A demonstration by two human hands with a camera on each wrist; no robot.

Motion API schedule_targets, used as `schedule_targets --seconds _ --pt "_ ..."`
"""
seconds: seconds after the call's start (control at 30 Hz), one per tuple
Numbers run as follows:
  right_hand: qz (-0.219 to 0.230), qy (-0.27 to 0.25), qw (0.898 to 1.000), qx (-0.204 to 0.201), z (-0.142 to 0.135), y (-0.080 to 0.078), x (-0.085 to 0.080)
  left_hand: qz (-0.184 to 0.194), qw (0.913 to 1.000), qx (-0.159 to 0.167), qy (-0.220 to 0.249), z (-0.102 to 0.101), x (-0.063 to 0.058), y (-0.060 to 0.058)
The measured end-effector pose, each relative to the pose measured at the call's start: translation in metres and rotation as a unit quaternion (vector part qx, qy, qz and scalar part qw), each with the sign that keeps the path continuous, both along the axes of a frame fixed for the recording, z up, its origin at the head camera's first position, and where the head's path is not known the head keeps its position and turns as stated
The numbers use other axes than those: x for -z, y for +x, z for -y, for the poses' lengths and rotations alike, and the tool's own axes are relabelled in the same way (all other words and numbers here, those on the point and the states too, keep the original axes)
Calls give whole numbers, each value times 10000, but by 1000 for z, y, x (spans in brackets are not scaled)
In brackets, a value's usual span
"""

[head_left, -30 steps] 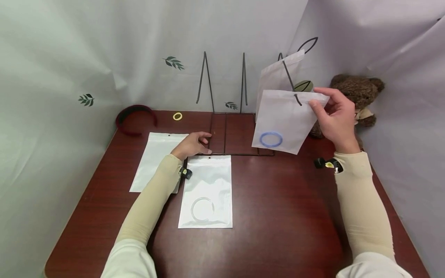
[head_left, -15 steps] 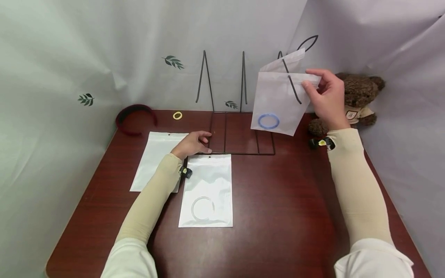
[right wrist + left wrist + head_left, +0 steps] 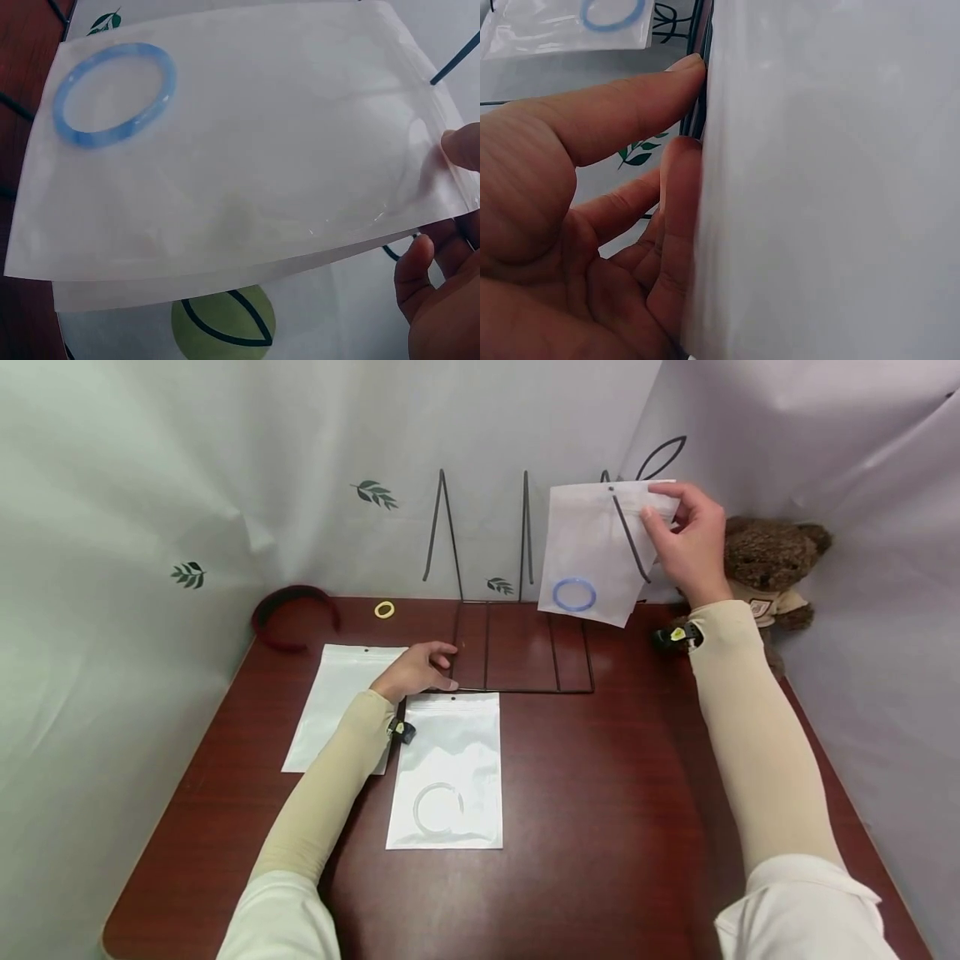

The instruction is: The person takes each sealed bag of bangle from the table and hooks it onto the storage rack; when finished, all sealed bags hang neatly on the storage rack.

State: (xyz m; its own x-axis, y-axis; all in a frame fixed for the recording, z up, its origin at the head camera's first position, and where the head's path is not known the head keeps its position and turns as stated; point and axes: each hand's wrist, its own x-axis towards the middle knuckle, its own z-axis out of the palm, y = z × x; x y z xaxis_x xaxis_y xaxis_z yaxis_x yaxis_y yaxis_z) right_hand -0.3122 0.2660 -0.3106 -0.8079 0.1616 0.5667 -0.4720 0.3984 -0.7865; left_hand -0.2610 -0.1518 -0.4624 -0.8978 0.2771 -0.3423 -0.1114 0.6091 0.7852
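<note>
My right hand (image 3: 693, 539) pinches the top right corner of a white zip bag (image 3: 581, 547) between thumb and fingers. Through the bag's front shows a blue bangle (image 3: 114, 95) near the bottom. A black hook (image 3: 632, 542) of the wire rack (image 3: 525, 691) passes through the bag's top hole, its tip pointing toward me. Behind it, a second white bag (image 3: 150, 295) is mostly hidden. Low at the rack's front left corner, my left hand (image 3: 416, 671) touches the base, thumb and fingers spread apart along the side wire.
Two flat white bags, the left one (image 3: 326, 718) and one with a pale bangle (image 3: 450, 768), lie on the table (image 3: 600, 827). A dark red headband (image 3: 292, 597) and yellow ring (image 3: 384, 609) are behind them. Bare hooks stand mid-rack; a brown teddy bear (image 3: 768, 556) sits at right.
My right hand has moved the bag with the blue bangle back and up along the hook, away from its tip, toward the bag behind. The left hand has stayed in place.
</note>
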Motion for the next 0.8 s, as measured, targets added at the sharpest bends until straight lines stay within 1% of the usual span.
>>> schedule_targets --seconds 0.17,0.4,0.63,0.8 --pt "65 -17 9999 76 6 2 -6 36 10000 -25 6 0 -1 0" --pt "41 -125 9996 248 3 4 -4 55 10000 -33 -9 -2 -2 0" --pt "-45 -241 9972 703 -4 23 -1 24 10000 9 32 -3 -3 1" --pt "-128 -211 9962 833 -15 36 11 -8 10000 23 29 -3 -2 0"
